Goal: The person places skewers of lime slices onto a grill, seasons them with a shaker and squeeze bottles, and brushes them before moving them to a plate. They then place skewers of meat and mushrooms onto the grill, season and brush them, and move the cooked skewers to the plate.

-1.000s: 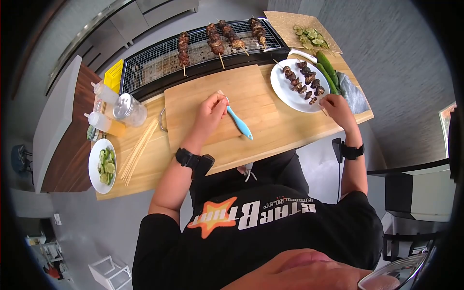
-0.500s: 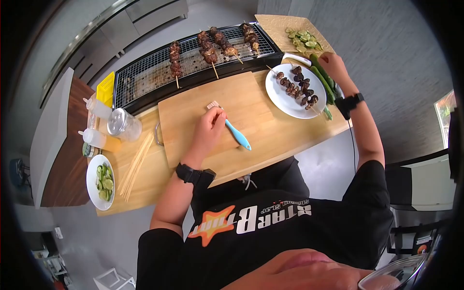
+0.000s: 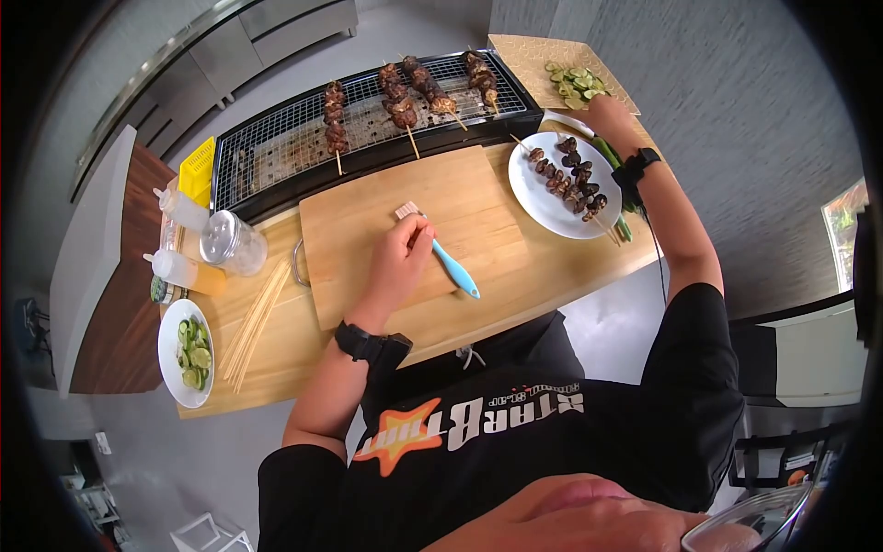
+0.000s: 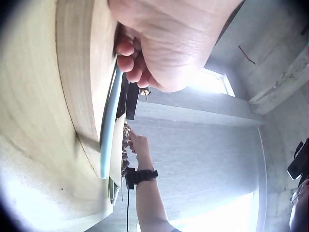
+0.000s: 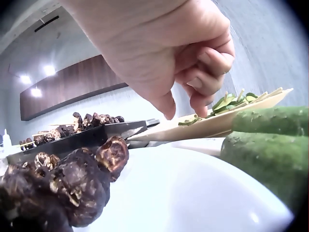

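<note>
On the wooden cutting board (image 3: 340,212), my left hand (image 3: 395,267) grips a basting brush (image 3: 455,271) near its bristles. Its light blue handle points toward my body; in the left wrist view the handle (image 4: 112,125) extends past the curled fingers. My right hand (image 3: 612,121) reaches over the far right corner, at the near edge of a gold board (image 3: 520,57) with sliced cucumber (image 3: 572,81). In the right wrist view its thumb and bent fingers point down, apart, just above a green slice (image 5: 188,120).
Beyond the cutting board stands a black grill (image 3: 276,189) with several meat skewers. A white plate (image 3: 524,198) of skewers, a knife handle (image 3: 563,120) and whole cucumbers (image 5: 270,145) lie right. Left are bamboo sticks (image 3: 253,322), a jar (image 3: 235,244), squeeze bottles (image 3: 189,271) and a bowl (image 3: 167,363).
My right hand has gone from the near edge of the skewer plate, past the cucumbers, to the sliced cucumber at the far right. My left hand keeps the brush on the cutting board.
</note>
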Motion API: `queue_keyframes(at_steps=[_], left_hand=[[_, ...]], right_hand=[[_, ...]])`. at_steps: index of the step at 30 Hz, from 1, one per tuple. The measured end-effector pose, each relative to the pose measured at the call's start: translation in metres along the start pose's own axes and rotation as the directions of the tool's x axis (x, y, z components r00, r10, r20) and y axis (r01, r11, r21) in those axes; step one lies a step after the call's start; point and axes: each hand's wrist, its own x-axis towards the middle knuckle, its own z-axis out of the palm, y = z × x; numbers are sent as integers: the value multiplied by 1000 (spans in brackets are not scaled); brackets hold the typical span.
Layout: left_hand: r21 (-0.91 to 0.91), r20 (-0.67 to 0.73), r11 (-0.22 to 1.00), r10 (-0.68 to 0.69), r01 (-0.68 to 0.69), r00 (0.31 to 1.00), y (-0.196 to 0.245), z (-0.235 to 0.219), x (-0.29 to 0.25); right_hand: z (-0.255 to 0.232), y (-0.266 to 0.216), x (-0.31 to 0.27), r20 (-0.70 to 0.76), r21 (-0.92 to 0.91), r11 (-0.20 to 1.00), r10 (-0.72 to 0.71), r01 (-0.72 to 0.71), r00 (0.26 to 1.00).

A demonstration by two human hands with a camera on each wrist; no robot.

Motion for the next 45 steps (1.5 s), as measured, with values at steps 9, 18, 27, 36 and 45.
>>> queue_keyframes(at_steps=[9,18,27,36,45], left_hand=[[-21,-29,1000,9,-10,1000,-3,3,2],[8,-43,1000,29,-29,999,-2,2,2],[58,3,998,-7,7,1000,5,0,1],[67,8,998,0,0,1000,2,1,1],[105,0,994,6,-6,1000,7,0,1]], right_hand=[[38,37,38,93,439,898,-77,28,993],[37,31,36,224,719,674,8,-171,975],[39,23,35,269,641,753,-43,-146,962],[45,37,35,298,777,609,-132,-160,945],[29,17,22,288,688,712,-90,-141,953]])
